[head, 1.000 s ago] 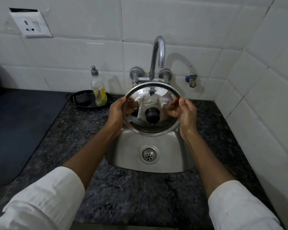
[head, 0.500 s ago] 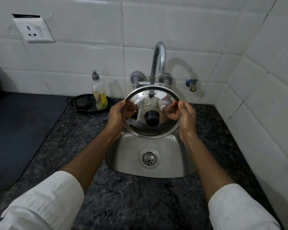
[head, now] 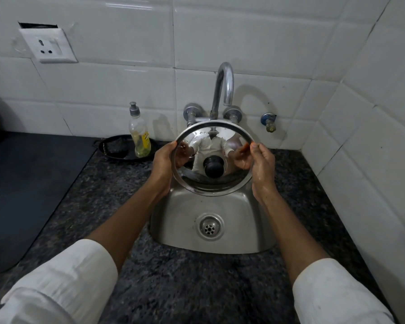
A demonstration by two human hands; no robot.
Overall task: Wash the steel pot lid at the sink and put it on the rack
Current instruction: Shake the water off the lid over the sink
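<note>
While the steel pot lid (head: 212, 160) is held tilted over the back of the sink (head: 262, 239), knob side facing the camera, its rim is gripped equally by the left hand (head: 163, 163) and right hand (head: 262, 166), just below the dry tap (head: 223, 87); no rack is seen
</note>
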